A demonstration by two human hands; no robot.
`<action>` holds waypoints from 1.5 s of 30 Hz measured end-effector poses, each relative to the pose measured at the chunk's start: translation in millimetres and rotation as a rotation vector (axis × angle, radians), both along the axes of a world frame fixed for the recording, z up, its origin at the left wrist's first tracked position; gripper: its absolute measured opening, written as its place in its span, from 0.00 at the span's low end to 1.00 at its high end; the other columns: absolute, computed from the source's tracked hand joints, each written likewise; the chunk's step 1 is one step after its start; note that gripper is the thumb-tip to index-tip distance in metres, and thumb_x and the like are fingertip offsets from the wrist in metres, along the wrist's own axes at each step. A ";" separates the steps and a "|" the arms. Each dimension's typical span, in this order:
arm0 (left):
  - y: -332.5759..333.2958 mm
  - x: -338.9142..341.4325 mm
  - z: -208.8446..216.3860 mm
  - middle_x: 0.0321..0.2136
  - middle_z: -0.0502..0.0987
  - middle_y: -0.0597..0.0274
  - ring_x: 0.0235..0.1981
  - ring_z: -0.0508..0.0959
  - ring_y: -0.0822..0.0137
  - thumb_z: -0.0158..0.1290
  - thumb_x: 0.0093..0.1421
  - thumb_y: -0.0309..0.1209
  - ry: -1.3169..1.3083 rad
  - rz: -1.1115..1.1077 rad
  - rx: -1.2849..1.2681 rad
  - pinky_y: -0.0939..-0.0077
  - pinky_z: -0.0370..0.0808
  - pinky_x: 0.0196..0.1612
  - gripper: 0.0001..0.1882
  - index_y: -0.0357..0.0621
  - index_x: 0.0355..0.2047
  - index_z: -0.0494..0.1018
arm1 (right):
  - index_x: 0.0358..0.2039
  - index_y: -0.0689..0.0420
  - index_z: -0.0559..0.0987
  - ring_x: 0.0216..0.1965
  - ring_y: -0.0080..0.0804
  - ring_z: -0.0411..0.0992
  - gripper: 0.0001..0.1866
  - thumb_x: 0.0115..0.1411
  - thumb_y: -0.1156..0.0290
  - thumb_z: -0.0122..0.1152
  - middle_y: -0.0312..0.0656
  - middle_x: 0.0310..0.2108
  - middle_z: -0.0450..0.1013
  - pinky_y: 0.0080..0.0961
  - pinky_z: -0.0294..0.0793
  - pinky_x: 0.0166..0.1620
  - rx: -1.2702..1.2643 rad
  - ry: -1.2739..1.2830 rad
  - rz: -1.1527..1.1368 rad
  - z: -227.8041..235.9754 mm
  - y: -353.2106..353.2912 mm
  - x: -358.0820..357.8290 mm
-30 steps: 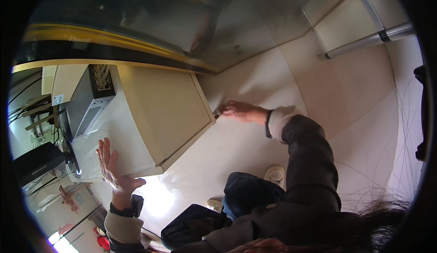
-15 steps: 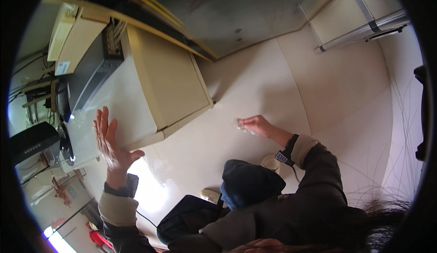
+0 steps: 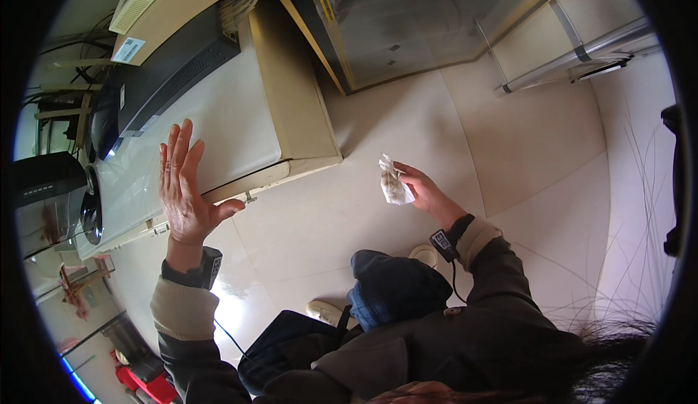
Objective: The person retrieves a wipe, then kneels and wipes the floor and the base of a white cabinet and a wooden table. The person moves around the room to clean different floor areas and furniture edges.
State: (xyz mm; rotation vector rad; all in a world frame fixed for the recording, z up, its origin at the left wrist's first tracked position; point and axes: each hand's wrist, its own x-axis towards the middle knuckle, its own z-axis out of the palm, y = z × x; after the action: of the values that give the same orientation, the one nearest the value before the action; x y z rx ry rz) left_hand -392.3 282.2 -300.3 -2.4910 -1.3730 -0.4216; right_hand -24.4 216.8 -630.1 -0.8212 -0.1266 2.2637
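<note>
My left hand is raised beside the white desk top, its fingers stretched out and its thumb apart. Nothing is in it. Over the floor to the right, my right hand is closed on a crumpled white tissue with brownish stains. The tissue hangs from between the thumb and fingers, and some fingers are hidden behind it. Small black devices are strapped at both wrists, each with a cable.
A black computer case lies on the desk beside a cardboard box. A black monitor-like device stands far left. A glass-fronted cabinet is ahead, with a metal rail at its right. Pale tiles cover the floor.
The view has shifted, bringing more of the desk into sight. My right hand has turned, so the tissue shows more fully. My left hand remains raised and spread.
</note>
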 end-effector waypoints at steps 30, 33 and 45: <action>-3.4 -10.1 -3.4 0.59 0.59 0.43 0.61 0.58 0.41 0.36 0.50 0.72 0.028 -0.001 -0.043 0.41 0.51 0.60 0.48 0.51 0.60 0.53 | 0.65 0.62 0.45 0.68 0.45 0.37 0.42 0.60 0.47 0.44 0.51 0.67 0.40 0.51 0.34 0.65 0.456 -2.217 0.598 -44.9 -20.1 147.9; -5.3 -13.3 -4.3 0.59 0.59 0.42 0.61 0.57 0.40 0.35 0.49 0.74 0.043 0.029 -0.068 0.38 0.49 0.60 0.49 0.53 0.61 0.53 | 0.64 0.63 0.47 0.68 0.45 0.37 0.44 0.59 0.44 0.46 0.52 0.67 0.41 0.49 0.32 0.65 0.000 -2.365 0.342 -47.1 -17.7 231.5; -8.4 -14.8 -0.9 0.59 0.58 0.39 0.60 0.57 0.37 0.33 0.52 0.72 0.087 0.053 -0.129 0.37 0.49 0.59 0.47 0.48 0.60 0.52 | 0.61 0.65 0.54 0.66 0.51 0.43 0.48 0.51 0.43 0.57 0.55 0.63 0.49 0.47 0.42 0.64 0.903 -2.168 0.344 -68.0 132.0 51.8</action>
State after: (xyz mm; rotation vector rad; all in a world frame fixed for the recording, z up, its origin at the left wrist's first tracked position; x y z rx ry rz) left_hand -407.1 273.8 -301.2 -2.5346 -1.4704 -0.2167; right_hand 27.4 348.8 -698.1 -2.1729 -2.0048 0.2671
